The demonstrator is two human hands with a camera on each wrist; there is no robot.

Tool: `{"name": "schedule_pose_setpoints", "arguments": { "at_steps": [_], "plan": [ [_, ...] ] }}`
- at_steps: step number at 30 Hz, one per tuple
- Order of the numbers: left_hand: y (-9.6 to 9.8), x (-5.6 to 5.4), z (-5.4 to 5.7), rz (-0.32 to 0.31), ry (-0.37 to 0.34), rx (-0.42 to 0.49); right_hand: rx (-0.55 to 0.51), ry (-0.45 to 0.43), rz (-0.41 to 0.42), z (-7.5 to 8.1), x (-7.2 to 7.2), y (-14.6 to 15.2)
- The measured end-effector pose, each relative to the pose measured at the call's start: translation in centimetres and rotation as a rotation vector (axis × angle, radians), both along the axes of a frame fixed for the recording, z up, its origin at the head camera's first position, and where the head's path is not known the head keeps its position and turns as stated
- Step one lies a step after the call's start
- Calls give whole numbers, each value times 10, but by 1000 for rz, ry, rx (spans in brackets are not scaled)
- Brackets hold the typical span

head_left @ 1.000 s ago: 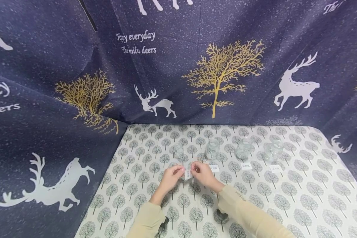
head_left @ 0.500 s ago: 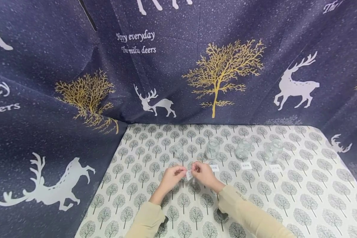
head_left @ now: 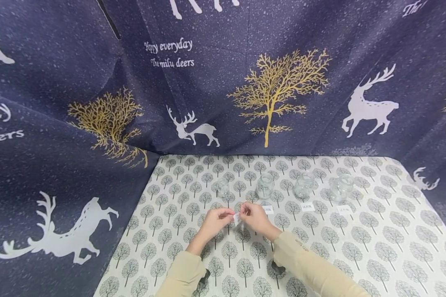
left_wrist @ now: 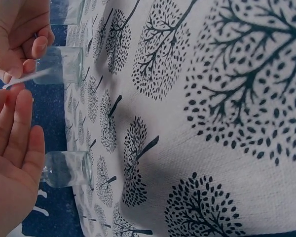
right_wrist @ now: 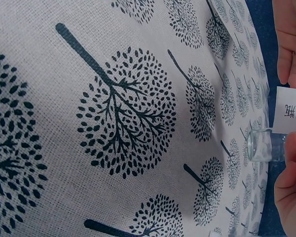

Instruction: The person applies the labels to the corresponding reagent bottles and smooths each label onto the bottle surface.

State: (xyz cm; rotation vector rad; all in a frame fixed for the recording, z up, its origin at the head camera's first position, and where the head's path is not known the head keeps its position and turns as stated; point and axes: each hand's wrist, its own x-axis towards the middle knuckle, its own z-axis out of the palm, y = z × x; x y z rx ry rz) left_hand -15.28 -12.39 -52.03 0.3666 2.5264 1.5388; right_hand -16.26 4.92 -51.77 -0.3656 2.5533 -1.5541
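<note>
A small white paper label [right_wrist: 288, 109] with printed characters is held up between both hands, above the tablecloth. My left hand [head_left: 212, 223] pinches it at one side with its fingertips. My right hand [head_left: 258, 219] pinches the other side, the two sets of fingertips close together. In the left wrist view the label [left_wrist: 32, 77] shows nearly edge-on, with the other fingers of the left hand [left_wrist: 15, 168] spread loosely. Behind the hands stands a small clear glass jar [head_left: 223, 188].
More clear jars stand to the right in a row: one jar [head_left: 265, 186], another jar [head_left: 304, 186] and a wide one [head_left: 342, 188]. In front of them lie white labels, a partly covered label [head_left: 269, 209], a middle label [head_left: 307, 207] and a right label [head_left: 344, 210]. A dark curtain [head_left: 215, 90] hangs behind.
The label has turned and tilted between the fingers, showing less of its face to the head view. My left fingertips have shifted slightly right, closer to my right hand.
</note>
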Motion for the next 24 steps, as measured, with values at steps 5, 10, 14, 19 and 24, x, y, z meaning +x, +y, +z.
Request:
{"name": "schedule_pose_setpoints", "arguments": {
  "at_steps": [5, 10, 14, 19, 24],
  "plan": [
    [2, 1, 1, 14, 28, -27, 6, 20, 7, -1, 0, 0],
    [4, 1, 3, 26, 25, -15, 4, 32, 14, 0, 0, 0],
    [6, 1, 4, 59, -21, 17, -10, 19, 30, 2, 3, 0],
    [6, 0, 4, 95, -63, 85, -44, 20, 33, 6, 6, -1],
    [8, 6, 21, 106, -26, 110, -27, 90, 5, 5, 6, -2]
  ]
}}
